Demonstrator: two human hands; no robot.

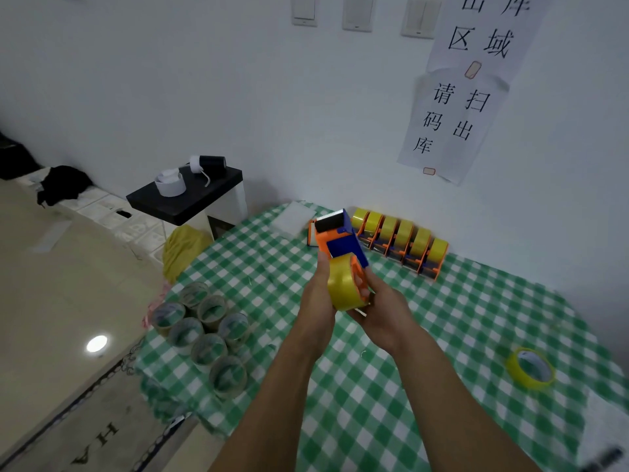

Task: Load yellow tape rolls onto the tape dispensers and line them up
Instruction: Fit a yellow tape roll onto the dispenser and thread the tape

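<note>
table (pixel 442 335) | far: loaded dispensers (pixel 401 240) | left: brownish rolls (pixel 211 310) | right: yellow roll (pixel 514 373)

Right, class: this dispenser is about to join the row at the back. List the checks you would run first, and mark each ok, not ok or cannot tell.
1. Yellow roll seated on the dispenser: ok.
2. Firm hold: left hand grips the dispenser, right hand holds the roll: ok.
3. Tape end led up to the toothed blade: cannot tell.
4. Row of loaded dispensers standing side by side: ok.
5. Bare tablecloth beside the row's right end: ok.
6. Held dispenser lined up with the row: not ok, it is off the table.
</note>
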